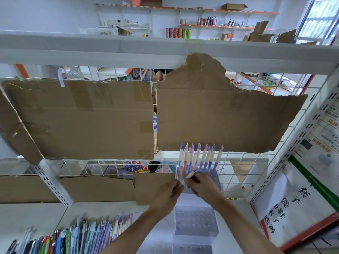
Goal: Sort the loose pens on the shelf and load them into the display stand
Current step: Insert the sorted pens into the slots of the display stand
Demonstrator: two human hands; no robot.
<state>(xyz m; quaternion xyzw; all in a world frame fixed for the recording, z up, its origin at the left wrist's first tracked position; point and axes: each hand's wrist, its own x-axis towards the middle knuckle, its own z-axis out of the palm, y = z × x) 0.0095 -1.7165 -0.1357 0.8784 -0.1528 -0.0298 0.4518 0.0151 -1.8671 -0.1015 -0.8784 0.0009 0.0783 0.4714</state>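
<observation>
pens: the loose pens (pixel 73 237) lie in a packed row on the near left of the shelf (pixel 110 209), side by side with caps pointing far, which i judge keeps the colours easy to sort by eye.
pen in hand: one pale pen (pixel 187 177) is held between my two hands, tilted, its far end aimed at the stand.
left hand: my left hand (pixel 167 194) has its grip closed round the near tip of that pen, fingers curled; i read it as steadying the end.
right hand: my right hand (pixel 202 184) pinches the barrel of the same pen higher up, so its grip is grasping the pen too; it looks placed to steer the pen down into a hole.
display stand: the clear display stand (pixel 216 177) sits at the far right of the shelf, against the wire grid (pixel 244 162), just behind my hands.
loaded pens: a cluster of purple, pink and blue pens (pixel 200 158) stands upright in its far rows, caps up, so the near holes stay reachable.
spare stands: a second clear stand (pixel 196 221) sits nearer me with its holes unfilled, and another (pixel 192 249) below it at the frame edge.
cardboard: cardboard sheets (pixel 82 118) hang on the grid, i guess to screen the back.
progress: early, by my judgement; most pens are still in the row.
</observation>
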